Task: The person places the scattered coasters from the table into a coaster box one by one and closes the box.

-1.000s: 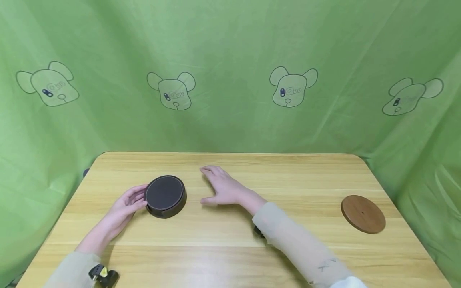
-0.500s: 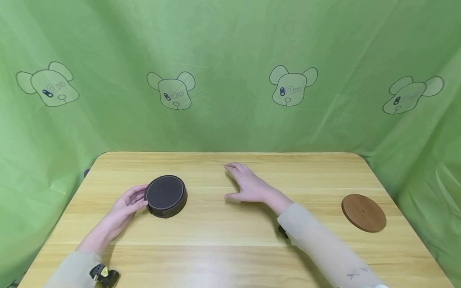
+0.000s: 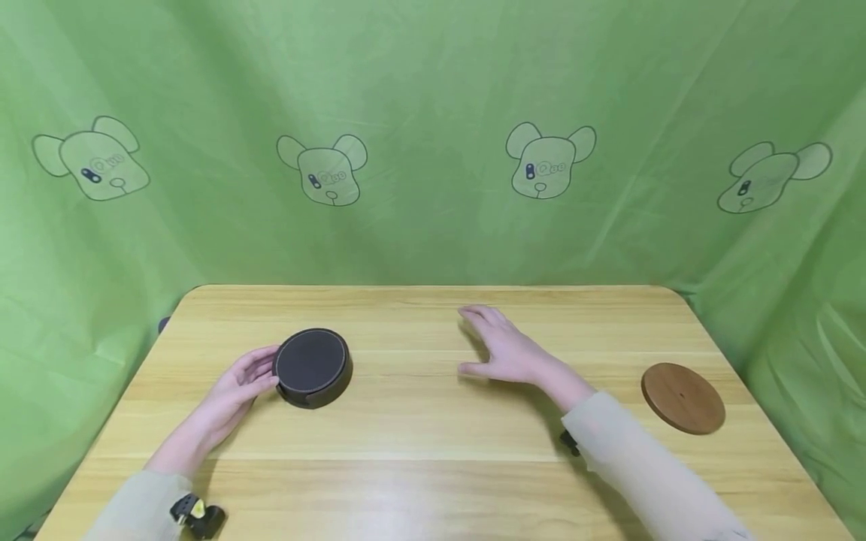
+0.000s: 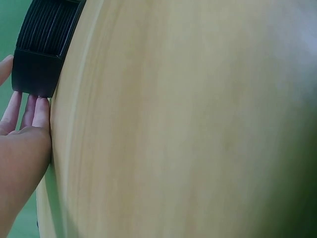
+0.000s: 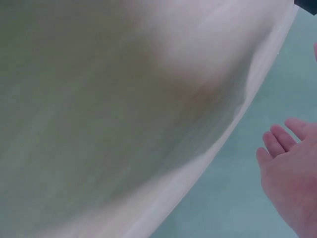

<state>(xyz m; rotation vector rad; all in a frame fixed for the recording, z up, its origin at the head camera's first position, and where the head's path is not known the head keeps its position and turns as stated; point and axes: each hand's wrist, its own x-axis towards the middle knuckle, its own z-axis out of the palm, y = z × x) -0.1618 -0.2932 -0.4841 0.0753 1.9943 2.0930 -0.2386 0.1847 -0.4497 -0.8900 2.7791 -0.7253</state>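
Note:
A black round coaster holder (image 3: 311, 368) stands on the left half of the table. In the left wrist view its side slot shows a stack of several thin dark coasters (image 4: 49, 25). My left hand (image 3: 233, 394) touches the holder's left side with fingertips and thumb, the fingers fairly straight and not wrapped around it. My right hand (image 3: 510, 352) hovers over the table, right of the middle, thumb and fingers spread apart with nothing between them. In the right wrist view, this hand (image 5: 292, 171) also shows nothing held.
A flat brown wooden disc (image 3: 683, 398) with a small centre mark lies near the table's right edge. The light wooden table (image 3: 379, 421) has rounded far corners. Behind it hangs a green curtain (image 3: 433, 240) with printed bear heads.
My right hand has moved right, away from the coaster holder, with its fingers spread throughout. The left hand and the holder stay practically where they were.

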